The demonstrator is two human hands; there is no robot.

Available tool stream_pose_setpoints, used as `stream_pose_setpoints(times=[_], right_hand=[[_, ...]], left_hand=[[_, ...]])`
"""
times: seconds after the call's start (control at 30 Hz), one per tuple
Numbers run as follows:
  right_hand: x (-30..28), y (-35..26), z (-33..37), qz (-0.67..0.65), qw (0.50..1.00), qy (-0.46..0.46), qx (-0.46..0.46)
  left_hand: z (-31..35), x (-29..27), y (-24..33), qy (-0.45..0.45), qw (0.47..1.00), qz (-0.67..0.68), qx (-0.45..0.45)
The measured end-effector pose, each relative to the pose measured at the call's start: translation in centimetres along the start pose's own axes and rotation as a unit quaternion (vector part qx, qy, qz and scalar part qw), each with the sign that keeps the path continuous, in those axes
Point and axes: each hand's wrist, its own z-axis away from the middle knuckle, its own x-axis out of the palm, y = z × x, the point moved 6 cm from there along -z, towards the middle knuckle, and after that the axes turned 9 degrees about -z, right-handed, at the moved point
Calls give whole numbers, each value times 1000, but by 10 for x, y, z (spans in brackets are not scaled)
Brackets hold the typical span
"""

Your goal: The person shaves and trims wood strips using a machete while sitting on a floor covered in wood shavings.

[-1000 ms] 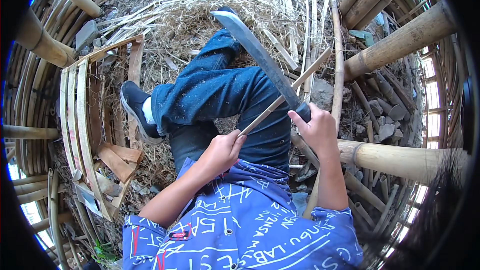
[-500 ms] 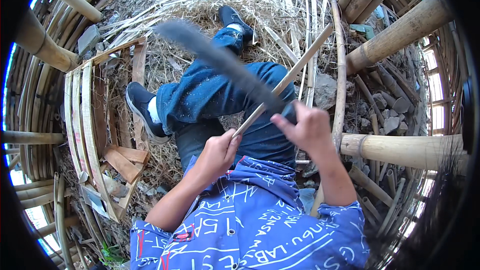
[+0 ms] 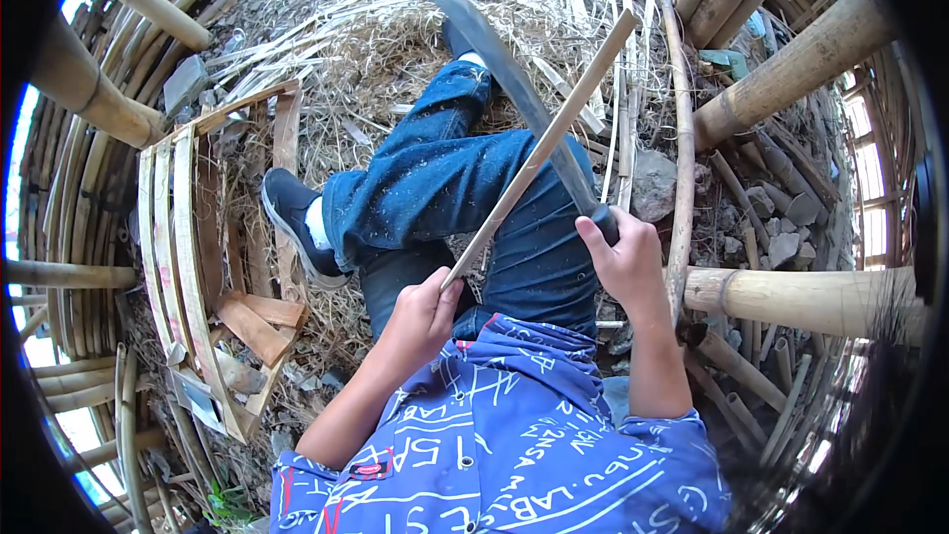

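Observation:
My left hand [image 3: 420,321] is closed around the lower end of a long bamboo strip [image 3: 514,188], which slants up and to the right over my bent leg. In my right hand [image 3: 625,257] is the dark handle of a machete [image 3: 494,51], its curved blade reaching up and to the left. The blade crosses the strip near its middle, and the strip appears on the camera's side of it. Whether the two touch there I cannot tell. Beneath them are my legs in blue jeans [image 3: 425,188], dotted with pale shavings.
A slatted wooden crate [image 3: 186,237] lies at the left, with short wood pieces [image 3: 252,326] in it. Pale split strips [image 3: 316,40] and shavings litter the far ground. Thick bamboo poles [image 3: 791,64] stand at the right, near rocks [image 3: 652,183] and a long thin pole [image 3: 680,138].
The machete has swung, its tip now farther up and to the right. Its blade covered the strip before; now the strip passes in front of it. Both hands keep their hold.

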Motion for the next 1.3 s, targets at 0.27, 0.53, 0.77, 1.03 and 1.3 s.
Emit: stream_pose_setpoints(times=[0.27,0.53,0.77,1.03,1.3], right_hand=[[-1,21,-11,-424,903,55,42],[-1,-8,13,-290,949,3,-124],[23,-36,12,47,976,-97,-189],[21,-30,-1,168,955,-104,-222],[-42,19,-65,78,995,-9,-61]], left_hand=[[-2,28,-29,-159,918,354,-84],[-16,39,-24,-238,885,377,-135],[-21,46,-16,-91,969,224,-58],[-24,38,-4,-6,995,83,-50],[11,53,-16,-41,996,31,-72]])
